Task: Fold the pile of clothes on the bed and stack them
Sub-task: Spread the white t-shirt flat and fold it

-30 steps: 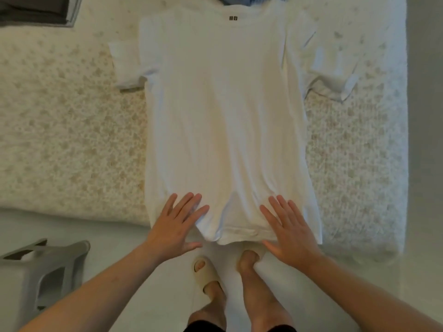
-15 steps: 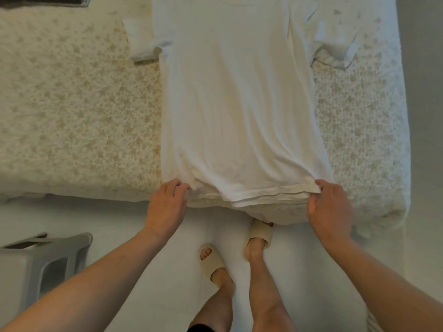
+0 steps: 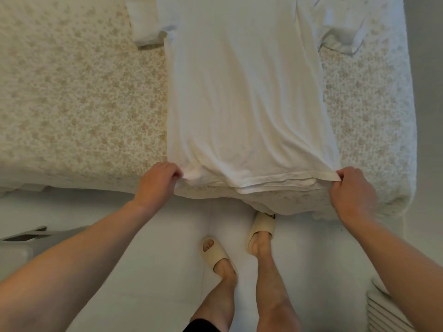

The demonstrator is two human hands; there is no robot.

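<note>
A white T-shirt (image 3: 244,92) lies flat on the bed (image 3: 72,97), which has a cream floral cover; the hem sits at the near edge and both short sleeves spread out near the top of the view. My left hand (image 3: 158,183) pinches the hem's left corner. At the hem's right corner, my right hand (image 3: 352,190) grips the fabric, and the hem is drawn taut between them. The collar is out of view above.
I stand on a white floor with my feet in beige slippers (image 3: 261,226) close to the bed edge. A grey stool (image 3: 21,245) stands at the lower left. A white ribbed object (image 3: 383,310) shows at the lower right. The bed's right edge lies past the shirt.
My hands went from lying flat on the shirt near the hem to gripping its two bottom corners, farther apart. The view has tilted down, hiding the collar.
</note>
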